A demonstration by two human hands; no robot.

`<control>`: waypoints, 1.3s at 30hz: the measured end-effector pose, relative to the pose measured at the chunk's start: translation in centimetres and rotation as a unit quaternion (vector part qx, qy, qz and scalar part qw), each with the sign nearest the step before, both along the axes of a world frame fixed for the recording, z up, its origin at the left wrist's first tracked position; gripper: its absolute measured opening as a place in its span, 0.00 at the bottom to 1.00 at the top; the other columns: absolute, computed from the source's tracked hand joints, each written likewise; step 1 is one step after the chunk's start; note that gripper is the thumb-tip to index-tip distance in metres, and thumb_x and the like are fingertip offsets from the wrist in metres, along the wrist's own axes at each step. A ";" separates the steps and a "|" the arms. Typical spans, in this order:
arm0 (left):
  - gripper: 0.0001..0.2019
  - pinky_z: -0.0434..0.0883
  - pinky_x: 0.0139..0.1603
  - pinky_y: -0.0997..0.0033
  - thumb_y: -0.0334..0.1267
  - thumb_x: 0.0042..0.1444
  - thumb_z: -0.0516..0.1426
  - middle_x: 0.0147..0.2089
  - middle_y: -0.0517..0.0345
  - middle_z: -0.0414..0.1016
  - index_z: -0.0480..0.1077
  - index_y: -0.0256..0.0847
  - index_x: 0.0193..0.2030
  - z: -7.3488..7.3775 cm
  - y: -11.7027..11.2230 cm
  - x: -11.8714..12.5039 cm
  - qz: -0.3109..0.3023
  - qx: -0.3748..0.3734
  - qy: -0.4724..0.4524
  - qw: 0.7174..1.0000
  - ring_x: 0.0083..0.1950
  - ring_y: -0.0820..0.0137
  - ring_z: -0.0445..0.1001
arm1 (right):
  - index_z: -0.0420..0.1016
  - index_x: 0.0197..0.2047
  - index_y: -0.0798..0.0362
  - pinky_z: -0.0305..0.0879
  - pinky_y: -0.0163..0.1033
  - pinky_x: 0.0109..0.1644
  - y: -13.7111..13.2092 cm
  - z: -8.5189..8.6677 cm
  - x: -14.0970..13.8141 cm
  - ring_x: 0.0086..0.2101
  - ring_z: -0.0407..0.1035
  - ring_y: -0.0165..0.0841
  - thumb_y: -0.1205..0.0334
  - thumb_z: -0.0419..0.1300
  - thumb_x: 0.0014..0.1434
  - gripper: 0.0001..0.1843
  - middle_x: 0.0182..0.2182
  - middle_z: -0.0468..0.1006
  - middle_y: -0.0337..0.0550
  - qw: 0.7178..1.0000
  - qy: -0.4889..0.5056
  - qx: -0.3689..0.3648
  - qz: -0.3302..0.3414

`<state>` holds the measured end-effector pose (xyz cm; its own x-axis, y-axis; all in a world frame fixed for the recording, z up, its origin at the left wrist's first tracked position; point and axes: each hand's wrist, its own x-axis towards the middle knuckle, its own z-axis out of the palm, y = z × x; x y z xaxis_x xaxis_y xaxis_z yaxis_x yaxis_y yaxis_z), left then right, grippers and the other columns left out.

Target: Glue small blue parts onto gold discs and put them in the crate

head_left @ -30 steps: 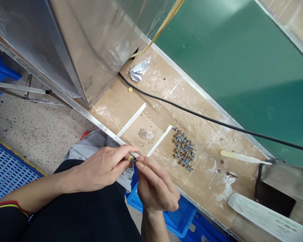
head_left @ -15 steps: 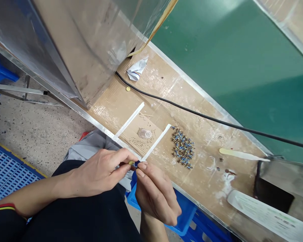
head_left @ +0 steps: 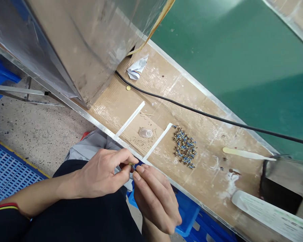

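Left hand (head_left: 101,174) and right hand (head_left: 154,198) meet at the worn brown bench (head_left: 207,174) edge; fingers of both pinch one tiny blue-and-brass part (head_left: 132,165) between the fingertips. Pile of similar small blue-brass parts (head_left: 184,147) lies on the bench, well apart; black cable (head_left: 204,115) runs behind it.

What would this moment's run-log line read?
left hand: pinching small part | right hand: pinching small part, at bench edge | on bench: parts pile, cable, stick

Illegible print on white label (head_left: 267,215)
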<state>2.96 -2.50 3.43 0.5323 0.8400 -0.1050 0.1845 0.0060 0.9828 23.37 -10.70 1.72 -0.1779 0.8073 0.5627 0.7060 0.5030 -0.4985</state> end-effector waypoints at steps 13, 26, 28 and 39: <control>0.15 0.83 0.55 0.69 0.28 0.75 0.60 0.52 0.57 0.91 0.78 0.44 0.64 -0.2 0.0 0.0 -0.005 -0.064 -0.030 0.997 0.55 0.65 0.91 | 0.88 0.63 0.47 0.94 0.51 0.51 0.2 -1.3 -0.4 0.48 0.89 0.44 0.79 0.75 0.64 0.28 0.58 0.91 0.46 0.997 0.019 0.051 -0.054; 0.05 0.83 0.46 0.75 0.28 0.69 0.67 0.42 0.59 0.92 0.86 0.40 0.46 -0.2 0.0 0.4 0.087 -0.038 -0.077 0.993 0.42 0.70 0.90 | 0.88 0.61 0.54 0.94 0.51 0.53 -0.1 -1.1 -0.5 0.51 0.88 0.45 0.80 0.75 0.63 0.26 0.54 0.91 0.48 0.997 0.031 0.066 -0.029; 0.05 0.84 0.47 0.75 0.28 0.69 0.67 0.43 0.58 0.92 0.86 0.40 0.46 -0.3 -0.1 0.4 0.091 -0.029 -0.080 0.992 0.42 0.70 0.91 | 0.87 0.63 0.54 0.94 0.52 0.51 0.3 -0.9 -0.8 0.50 0.88 0.44 0.77 0.74 0.67 0.24 0.52 0.91 0.48 0.995 0.067 0.069 -0.034; 0.08 0.81 0.43 0.77 0.25 0.68 0.66 0.39 0.63 0.90 0.83 0.42 0.45 -0.7 -0.3 0.7 0.087 0.028 -0.035 0.995 0.36 0.73 0.87 | 0.89 0.52 0.46 0.88 0.44 0.45 1.9 -0.6 -0.6 0.41 0.88 0.37 0.78 0.72 0.66 0.19 0.44 0.91 0.42 0.968 0.216 -0.098 -0.078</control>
